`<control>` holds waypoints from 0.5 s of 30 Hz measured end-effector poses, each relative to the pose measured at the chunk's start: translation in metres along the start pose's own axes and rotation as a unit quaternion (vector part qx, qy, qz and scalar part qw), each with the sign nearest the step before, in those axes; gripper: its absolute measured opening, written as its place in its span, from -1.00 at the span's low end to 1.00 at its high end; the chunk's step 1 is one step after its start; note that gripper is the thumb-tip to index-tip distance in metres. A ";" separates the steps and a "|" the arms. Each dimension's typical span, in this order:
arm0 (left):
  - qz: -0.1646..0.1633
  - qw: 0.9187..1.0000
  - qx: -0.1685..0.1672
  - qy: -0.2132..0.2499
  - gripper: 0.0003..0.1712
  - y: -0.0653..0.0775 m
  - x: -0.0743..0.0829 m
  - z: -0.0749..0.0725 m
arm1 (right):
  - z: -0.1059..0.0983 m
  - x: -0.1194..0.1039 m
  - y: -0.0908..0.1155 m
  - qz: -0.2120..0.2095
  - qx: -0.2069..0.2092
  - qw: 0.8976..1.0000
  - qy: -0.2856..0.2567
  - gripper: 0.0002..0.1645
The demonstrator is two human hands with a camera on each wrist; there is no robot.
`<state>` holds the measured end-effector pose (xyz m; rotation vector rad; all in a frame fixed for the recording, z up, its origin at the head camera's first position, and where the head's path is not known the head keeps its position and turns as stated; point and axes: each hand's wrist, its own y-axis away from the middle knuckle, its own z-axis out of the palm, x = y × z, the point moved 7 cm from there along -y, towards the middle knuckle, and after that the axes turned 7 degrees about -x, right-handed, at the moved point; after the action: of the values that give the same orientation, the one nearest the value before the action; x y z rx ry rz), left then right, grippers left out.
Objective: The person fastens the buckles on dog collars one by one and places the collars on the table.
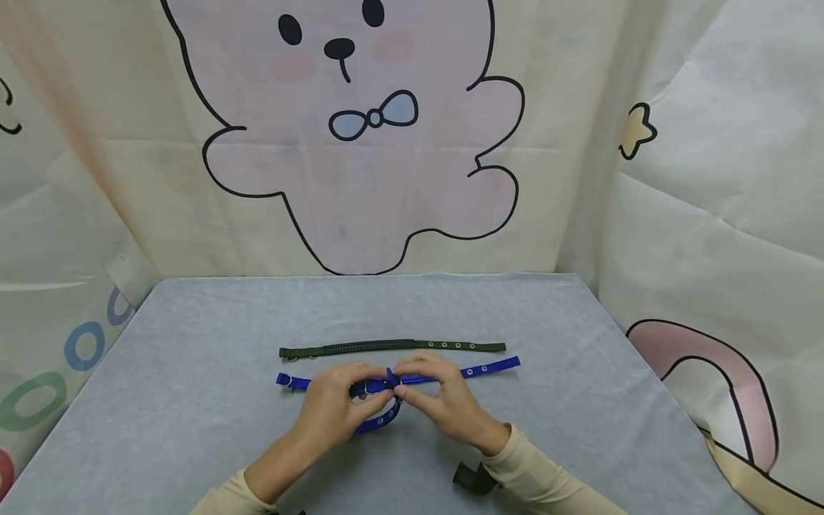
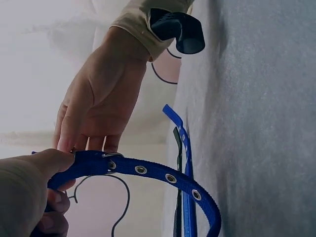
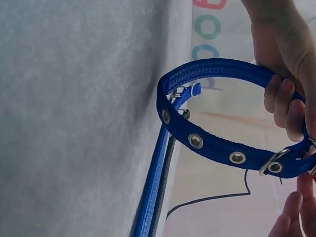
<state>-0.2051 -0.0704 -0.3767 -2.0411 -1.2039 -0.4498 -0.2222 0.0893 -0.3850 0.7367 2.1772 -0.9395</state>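
Note:
A blue collar (image 3: 212, 148) with metal eyelets is bent into a loop and held above the table. My left hand (image 1: 328, 400) grips it, thumb in front and fingers behind. From the other side, my right hand (image 1: 450, 406) pinches the collar at its buckle with thumb and index finger. A short strap end sticks up between the two hands in the head view. The loop (image 1: 378, 422) hangs below the fingers, its eyelets facing out. In the right wrist view, fingertips partly hide the buckle.
Behind the hands, a second blue collar (image 1: 492, 367) lies stretched out on the grey-covered table (image 1: 212, 336). Farther back lies a dark green collar (image 1: 370, 346), parallel to it. A black device (image 1: 474, 478) is at the right sleeve. Printed cloth walls (image 1: 553, 179) surround the table.

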 end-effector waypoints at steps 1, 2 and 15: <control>0.004 1.000 0.004 -0.011 -0.81 0.000 0.001 -0.001 | 0.000 0.001 0.000 0.003 -0.001 1.000 -0.007 -0.76; 0.005 1.000 0.006 -0.019 -0.80 0.001 0.002 -0.001 | 0.001 0.002 0.001 0.004 -0.002 1.000 -0.012 -0.76; -0.004 0.998 -0.015 -0.059 -0.80 0.000 0.000 0.001 | 0.007 0.000 -0.001 -0.024 -0.002 1.000 -0.011 -0.77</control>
<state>-0.2050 -0.0697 -0.3771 -2.1145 -1.2829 -0.3583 -0.2207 0.0837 -0.3883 0.6727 2.1849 -0.9635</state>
